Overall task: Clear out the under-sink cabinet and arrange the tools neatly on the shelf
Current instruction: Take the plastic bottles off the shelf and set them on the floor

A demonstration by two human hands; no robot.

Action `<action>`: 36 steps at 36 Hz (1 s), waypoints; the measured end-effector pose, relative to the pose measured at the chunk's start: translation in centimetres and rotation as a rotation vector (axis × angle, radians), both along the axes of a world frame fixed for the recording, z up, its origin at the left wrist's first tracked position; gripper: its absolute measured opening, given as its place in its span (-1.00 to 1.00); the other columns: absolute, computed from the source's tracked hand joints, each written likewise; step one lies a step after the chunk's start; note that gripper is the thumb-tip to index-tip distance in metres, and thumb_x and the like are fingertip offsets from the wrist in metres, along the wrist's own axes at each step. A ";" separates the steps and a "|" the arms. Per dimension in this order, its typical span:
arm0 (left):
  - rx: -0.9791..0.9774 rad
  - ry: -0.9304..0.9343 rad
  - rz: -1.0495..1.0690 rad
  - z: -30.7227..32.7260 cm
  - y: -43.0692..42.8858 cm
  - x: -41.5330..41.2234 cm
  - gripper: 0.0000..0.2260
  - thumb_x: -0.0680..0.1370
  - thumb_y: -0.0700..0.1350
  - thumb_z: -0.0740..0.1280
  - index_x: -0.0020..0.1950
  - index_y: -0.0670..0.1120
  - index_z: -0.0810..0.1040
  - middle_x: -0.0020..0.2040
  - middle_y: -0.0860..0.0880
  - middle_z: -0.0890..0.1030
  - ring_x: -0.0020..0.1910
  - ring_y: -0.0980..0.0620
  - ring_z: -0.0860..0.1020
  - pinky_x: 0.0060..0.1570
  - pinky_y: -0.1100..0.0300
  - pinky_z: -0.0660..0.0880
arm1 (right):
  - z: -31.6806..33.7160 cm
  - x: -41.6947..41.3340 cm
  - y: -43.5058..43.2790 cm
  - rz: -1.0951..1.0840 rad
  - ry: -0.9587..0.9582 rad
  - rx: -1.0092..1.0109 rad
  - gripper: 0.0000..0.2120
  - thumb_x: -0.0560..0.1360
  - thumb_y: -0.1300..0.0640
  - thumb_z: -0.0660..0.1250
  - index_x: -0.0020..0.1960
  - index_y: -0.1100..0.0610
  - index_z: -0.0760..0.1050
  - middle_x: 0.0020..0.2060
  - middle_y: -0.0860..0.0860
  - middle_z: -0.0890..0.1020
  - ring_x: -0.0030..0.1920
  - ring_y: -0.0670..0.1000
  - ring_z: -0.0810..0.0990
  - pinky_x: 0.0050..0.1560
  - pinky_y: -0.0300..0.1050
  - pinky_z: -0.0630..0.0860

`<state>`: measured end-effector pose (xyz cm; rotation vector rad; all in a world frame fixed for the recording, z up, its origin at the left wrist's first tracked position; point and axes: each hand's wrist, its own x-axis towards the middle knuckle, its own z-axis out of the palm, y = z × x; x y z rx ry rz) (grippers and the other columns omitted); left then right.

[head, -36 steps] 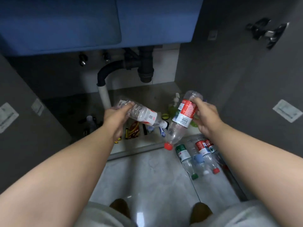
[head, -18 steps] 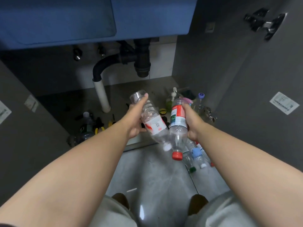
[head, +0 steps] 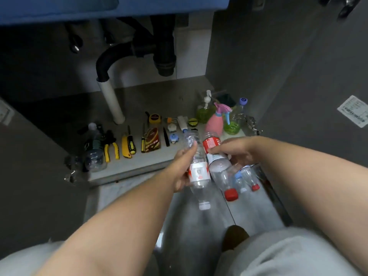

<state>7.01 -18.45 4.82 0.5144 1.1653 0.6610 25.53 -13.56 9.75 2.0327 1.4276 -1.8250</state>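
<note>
Your left hand (head: 182, 168) is wrapped round the white-capped bottle (head: 197, 172) at its label. Your right hand (head: 237, 150) clamps the red-capped bottle (head: 217, 168) over its label. Both bottles hang cap-down above the floor (head: 129, 192), near of the cabinet shelf (head: 151, 96), where the tools (head: 129, 145) lie. Judged empty: light, thin-walled, smooth, easily dented. Hold mid-body and squeeze gently.

Cabinet floor (head: 159, 96): front row, left to right: clear bottle (head: 93, 154), yellow-handled pliers (head: 111, 150), yellow utility knife (head: 125, 146), screwdriver (head: 130, 143), brown packet (head: 152, 140). Tape measure (head: 155, 118) behind. Right corner: pump bottle (head: 204, 111), pink spray bottle (head: 215, 122). Tile floor (head: 254, 212): capped bottles (head: 247, 176) lying just outside cabinet.
</note>
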 end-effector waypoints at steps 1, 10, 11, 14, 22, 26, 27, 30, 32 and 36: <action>-0.049 -0.039 0.001 -0.8 -0.5 0.4 -0.43 0.54 0.31 0.34 0.46 0.09 0.37 0.22 -0.17 0.67 0.17 -0.24 0.66 0.19 -0.35 0.54 | -0.4 0.2 0.1 0.041 -0.040 -0.019 -0.62 0.56 -0.13 0.37 0.22 0.13 0.52 0.09 0.16 0.64 -0.01 0.19 0.69 -0.11 0.09 0.68; -0.229 0.025 0.017 -7.8 -1.6 0.6 -0.53 0.56 -0.11 0.32 0.46 -0.17 0.40 0.13 -0.30 0.63 0.06 -0.22 0.62 0.18 -0.18 0.55 | -10.0 0.1 -1.6 0.100 -0.073 -0.081 -0.30 0.44 -0.01 0.48 0.40 -0.04 0.12 0.12 0.07 0.54 0.10 0.11 0.59 0.00 0.11 0.65; -0.221 0.052 0.037 -8.6 -1.5 0.6 -0.52 0.56 -0.16 0.34 0.47 -0.18 0.37 0.10 -0.28 0.62 0.03 -0.22 0.63 0.13 -0.18 0.57 | -11.3 -0.2 -1.8 0.085 -0.057 -0.077 -0.22 0.44 0.05 0.49 0.46 -0.04 0.06 0.16 0.09 0.52 0.12 0.12 0.57 0.01 0.12 0.64; -0.220 0.115 0.097 -11.0 -1.2 0.8 -0.46 0.55 -0.22 0.42 0.48 -0.14 0.30 0.18 -0.29 0.63 0.09 -0.26 0.67 0.13 -0.29 0.59 | -14.7 -1.1 -2.2 0.065 -0.070 0.052 -0.19 0.47 0.20 0.47 0.51 0.08 0.00 0.18 0.18 0.52 0.15 0.17 0.59 0.07 0.09 0.63; -0.185 0.302 0.256 -15.5 -0.2 1.2 -0.40 0.40 -0.17 0.60 0.29 -0.14 0.32 0.16 -0.26 0.58 -0.05 -0.14 0.67 -0.22 0.03 0.67 | -19.6 -2.1 -3.2 0.163 -0.157 0.459 -0.60 0.47 0.23 0.43 0.26 0.19 0.40 0.13 0.20 0.53 0.06 0.15 0.55 0.14 0.12 0.55; -0.160 0.337 0.229 -16.7 -0.3 0.5 -0.50 0.45 -0.13 0.57 0.22 0.05 0.34 0.25 -0.17 0.56 0.10 -0.20 0.63 0.14 -0.21 0.60 | -21.0 -1.7 -5.2 0.487 -0.239 0.501 -0.51 0.51 0.08 0.40 0.41 0.02 0.41 0.40 0.11 0.37 0.32 0.15 0.44 0.32 0.12 0.48; -0.139 0.361 0.199 -16.7 -0.3 0.3 -0.55 0.46 -0.11 0.56 0.21 0.08 0.38 0.29 -0.17 0.55 0.11 -0.19 0.63 0.17 -0.21 0.59 | -21.2 -1.7 -5.7 0.538 -0.264 0.482 -0.48 0.51 0.05 0.39 0.45 -0.01 0.38 0.45 0.08 0.31 0.36 0.16 0.41 0.34 0.14 0.47; -0.099 0.466 0.104 -17.2 -0.6 -0.2 -0.37 0.54 -0.01 0.49 0.53 -0.01 0.30 0.48 -0.17 0.43 0.32 -0.22 0.53 0.31 -0.20 0.50 | -21.7 -1.8 -6.7 0.611 -0.314 0.454 -0.36 0.52 -0.01 0.38 0.54 -0.07 0.25 0.55 0.02 0.15 0.43 0.20 0.36 0.38 0.17 0.44; -0.080 0.523 0.055 -17.3 -0.7 -0.2 -0.25 0.56 0.03 0.45 0.63 -0.03 0.12 0.59 -0.13 0.30 0.45 -0.24 0.42 0.37 -0.19 0.46 | -21.9 -1.8 -6.9 0.658 -0.332 0.441 -0.26 0.50 -0.04 0.41 0.58 -0.08 0.16 0.61 0.00 0.03 0.50 0.22 0.28 0.39 0.21 0.43; -0.071 0.436 0.156 -17.2 -1.1 -0.4 -0.17 0.56 -0.13 0.46 0.66 0.04 0.01 0.64 -0.09 0.17 0.53 -0.22 0.33 0.37 -0.19 0.46 | -21.9 -1.8 -6.1 0.666 -0.395 0.419 -0.19 0.51 0.01 0.40 0.62 -0.01 0.03 0.63 0.01 -0.17 0.59 0.19 0.11 0.44 0.19 0.37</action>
